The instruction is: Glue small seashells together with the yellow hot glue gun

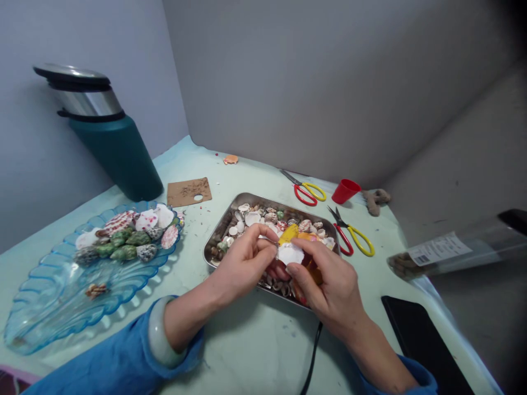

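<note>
My left hand [246, 262] and my right hand [329, 285] meet over the near side of a metal tray [224, 226] filled with several small seashells. Both pinch a white shell [290, 254] between their fingertips, the left at its left edge, the right at its lower right. A yellow-orange piece [289, 233] shows just behind the white shell; what holds it is hidden. Blue sleeves cover both forearms, and a pale bangle [158, 336] circles the left wrist.
A blue glass shell-shaped dish [53, 296] at left holds several larger shells. A teal flask [111, 142] stands behind it. Two scissors [307, 192] [354, 237], a red cup [345, 190], a cork card [189, 191], a clear tube [453, 249] and a black phone [420, 340] lie around.
</note>
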`<state>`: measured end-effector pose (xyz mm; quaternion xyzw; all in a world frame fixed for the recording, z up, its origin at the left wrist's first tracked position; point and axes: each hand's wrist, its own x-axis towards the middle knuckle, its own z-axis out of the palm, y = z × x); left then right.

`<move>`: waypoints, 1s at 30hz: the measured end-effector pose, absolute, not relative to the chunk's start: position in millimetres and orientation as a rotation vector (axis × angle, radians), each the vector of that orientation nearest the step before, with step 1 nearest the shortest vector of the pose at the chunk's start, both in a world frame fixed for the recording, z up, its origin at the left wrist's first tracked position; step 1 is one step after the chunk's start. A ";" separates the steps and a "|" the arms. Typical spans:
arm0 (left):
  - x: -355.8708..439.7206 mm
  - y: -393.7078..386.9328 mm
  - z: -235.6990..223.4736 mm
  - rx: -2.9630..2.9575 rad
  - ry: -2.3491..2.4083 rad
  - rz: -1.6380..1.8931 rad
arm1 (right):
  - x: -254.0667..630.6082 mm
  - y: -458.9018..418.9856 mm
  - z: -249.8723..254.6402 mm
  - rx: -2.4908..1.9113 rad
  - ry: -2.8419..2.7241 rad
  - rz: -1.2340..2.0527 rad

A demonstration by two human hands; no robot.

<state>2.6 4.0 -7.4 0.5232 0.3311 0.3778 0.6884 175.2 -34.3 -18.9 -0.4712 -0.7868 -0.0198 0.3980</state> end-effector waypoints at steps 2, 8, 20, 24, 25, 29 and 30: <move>1.9 4.1 -7.2 1.185 0.738 0.826 | 175.1 -34.4 -18.8 -1.206 -1.982 -0.045; 0.5 3.3 -4.5 1.216 0.705 0.774 | 177.6 -36.6 -19.4 -1.236 -1.957 -0.031; -0.5 1.7 -3.4 1.215 0.636 0.801 | 175.8 -37.7 -17.9 -1.238 -1.946 0.012; -1.0 1.4 -3.7 1.229 0.625 0.787 | 176.2 -37.0 -19.8 -1.224 -1.945 -0.004; -0.9 1.5 -4.0 1.238 0.632 0.784 | 176.2 -36.8 -20.1 -1.223 -1.945 -0.007; 0.3 3.1 -8.2 1.302 0.691 0.795 | 175.8 -35.6 -20.7 -1.209 -1.944 0.006; 0.7 3.7 -9.7 1.318 0.703 0.804 | 175.7 -35.4 -20.7 -1.208 -1.943 0.018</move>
